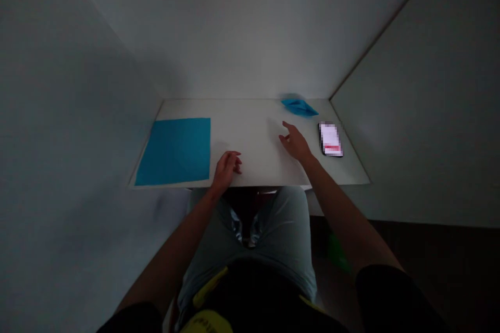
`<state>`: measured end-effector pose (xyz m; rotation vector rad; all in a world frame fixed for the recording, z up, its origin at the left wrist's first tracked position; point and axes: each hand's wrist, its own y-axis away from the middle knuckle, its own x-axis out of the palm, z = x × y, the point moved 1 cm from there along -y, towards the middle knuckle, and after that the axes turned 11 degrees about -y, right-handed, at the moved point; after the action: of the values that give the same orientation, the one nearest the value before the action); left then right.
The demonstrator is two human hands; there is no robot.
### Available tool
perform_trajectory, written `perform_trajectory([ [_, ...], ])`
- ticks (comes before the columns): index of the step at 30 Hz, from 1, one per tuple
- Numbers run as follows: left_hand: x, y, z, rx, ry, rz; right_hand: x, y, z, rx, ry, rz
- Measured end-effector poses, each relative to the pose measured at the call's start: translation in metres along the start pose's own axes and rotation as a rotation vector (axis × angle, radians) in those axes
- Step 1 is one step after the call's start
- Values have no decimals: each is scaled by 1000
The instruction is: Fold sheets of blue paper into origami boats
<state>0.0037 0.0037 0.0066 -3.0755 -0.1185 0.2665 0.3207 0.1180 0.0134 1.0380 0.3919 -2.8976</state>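
Note:
My left hand (227,167) is at the front edge of the white table, its fingers loosely curled and apart, with nothing seen in them. Just left of it, a flat blue sheet of paper (176,151) covers the table's left end. Farther right, my right hand (294,142) is over the table with thumb and fingers apart, holding nothing. Beyond its fingertips, against the back wall, lies a folded blue paper boat (300,107). It is apart from the hand.
A phone (330,139) with a lit, blurred screen lies on the white table (250,119) right of my right hand. Walls close in the table at the back and right. My legs are under the front edge. Something green (338,252) is on the dark floor.

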Motion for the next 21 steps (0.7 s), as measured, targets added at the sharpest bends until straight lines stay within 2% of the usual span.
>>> perform_trajectory([
  [3, -39, 6, -4, 126, -278, -65, 23, 38, 13, -100, -45, -9],
  [6, -109, 21, 0, 292, -670, -101, 35, 69, 20, -132, -40, -13],
  [9, -177, 44, 14, 344, -969, -5, 37, 82, 23, -130, 3, -34],
  [11, -209, 60, 23, 333, -1077, 64, 37, 83, 24, -123, 22, -53],
  [13, -227, 74, 29, 321, -1125, 92, 37, 82, 24, -131, 44, -50],
  [15, -236, 83, 30, 320, -1128, 81, 38, 81, 24, -144, 66, -38],
  [18, -240, 86, 27, 293, -1087, 46, 39, 81, 25, -155, 95, -42],
  [21, -241, 82, 21, 205, -1012, 19, 39, 82, 25, -160, 110, -45],
])
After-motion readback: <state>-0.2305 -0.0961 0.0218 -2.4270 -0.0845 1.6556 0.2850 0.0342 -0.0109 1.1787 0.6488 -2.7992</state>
